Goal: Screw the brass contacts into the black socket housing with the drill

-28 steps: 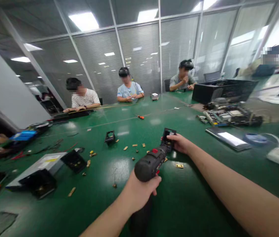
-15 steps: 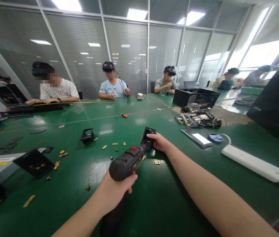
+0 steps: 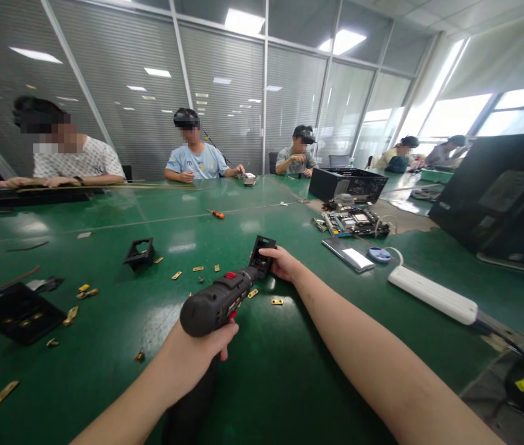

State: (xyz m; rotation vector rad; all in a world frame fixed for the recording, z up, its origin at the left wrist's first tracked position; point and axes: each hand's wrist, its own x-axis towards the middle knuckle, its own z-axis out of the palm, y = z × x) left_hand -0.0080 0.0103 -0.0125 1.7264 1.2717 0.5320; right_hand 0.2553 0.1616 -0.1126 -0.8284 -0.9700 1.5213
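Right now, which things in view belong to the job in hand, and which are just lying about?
Likely the job's:
drill in left hand
black housing in right hand
brass plates
similar loose housings

Seemingly just lying about:
orange screwdriver
circuit board
white power strip

Bare hands on this one, folks. The left hand (image 3: 204, 343) is by the back of the drill (image 3: 220, 300), the right hand (image 3: 283, 262) near its front end. Both forearms are bare as well, pretty slim and smooth looking, widening away from the wrists. Nails are too small to make out.
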